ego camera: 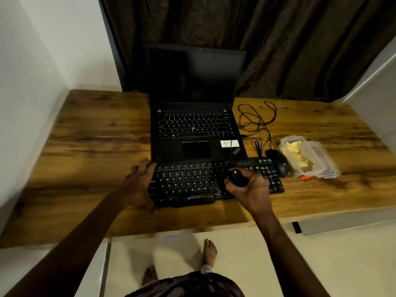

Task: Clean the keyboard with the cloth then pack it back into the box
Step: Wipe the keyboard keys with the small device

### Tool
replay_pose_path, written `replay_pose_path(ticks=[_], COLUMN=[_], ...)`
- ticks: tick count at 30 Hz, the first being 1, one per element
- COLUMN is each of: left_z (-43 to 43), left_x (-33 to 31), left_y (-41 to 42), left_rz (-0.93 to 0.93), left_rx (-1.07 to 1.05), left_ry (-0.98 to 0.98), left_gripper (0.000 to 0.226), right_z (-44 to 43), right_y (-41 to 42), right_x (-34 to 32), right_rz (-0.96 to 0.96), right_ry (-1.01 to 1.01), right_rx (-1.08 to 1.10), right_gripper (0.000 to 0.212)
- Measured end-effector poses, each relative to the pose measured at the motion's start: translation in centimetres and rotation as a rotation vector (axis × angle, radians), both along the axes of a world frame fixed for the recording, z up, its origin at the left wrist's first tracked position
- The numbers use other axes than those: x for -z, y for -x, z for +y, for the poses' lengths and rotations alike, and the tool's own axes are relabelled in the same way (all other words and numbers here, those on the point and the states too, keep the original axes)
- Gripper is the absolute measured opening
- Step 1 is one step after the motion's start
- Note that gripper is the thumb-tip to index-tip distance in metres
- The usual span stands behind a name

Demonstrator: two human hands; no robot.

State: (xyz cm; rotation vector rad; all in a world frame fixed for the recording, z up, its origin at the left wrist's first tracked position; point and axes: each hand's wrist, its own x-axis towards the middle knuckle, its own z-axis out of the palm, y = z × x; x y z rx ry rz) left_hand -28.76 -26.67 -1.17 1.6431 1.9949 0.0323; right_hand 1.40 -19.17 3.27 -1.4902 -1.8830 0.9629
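Black keyboard (pixel 188 185) lying left-to-right, left hand (pixel 139 183) fingers gripping its end, right hand (pixel 249 190) fingers round dark lump (pixel 236 177)

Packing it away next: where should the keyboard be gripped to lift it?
By its short ends, from the sides: the keyboard is long and flat, its back edge by the laptop. The left hand grips the left end; the right hand holds a dark object.

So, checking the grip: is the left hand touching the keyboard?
Touching. The head view shows the left hand gripping the keyboard at its left end, fingers over the far corner.
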Motion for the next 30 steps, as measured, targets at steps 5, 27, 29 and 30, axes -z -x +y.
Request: replay_pose_path(ticks=[5, 27, 29, 30], left_z=[0.0, -0.6, -0.5, -0.4], left_x=[0.1, 1.0, 1.1, 1.3], left_y=[0.1, 0.7, 0.8, 0.8], left_rz=[-0.012, -0.064, -0.053, -0.051], left_rx=[0.006, -0.006, 0.002, 0.004], left_ry=[-0.008, -0.023, -0.045, -0.05], left_gripper=[0.157, 0.155, 0.155, 0.155], right_z=[1.7, 0.1, -0.8, -1.0], right_y=[-3.6, -0.5, 1.5, 2.2], right_x=[0.6, 0.4, 0.7, 0.8], right_rz=[-0.082, -0.121, -0.108, -0.092], right_ry=[-0.048, 0.075, 0.106, 0.091], right_rx=[0.099, -0.103, -0.2, -0.241], right_gripper=[0.027, 0.023, 0.015, 0.012])
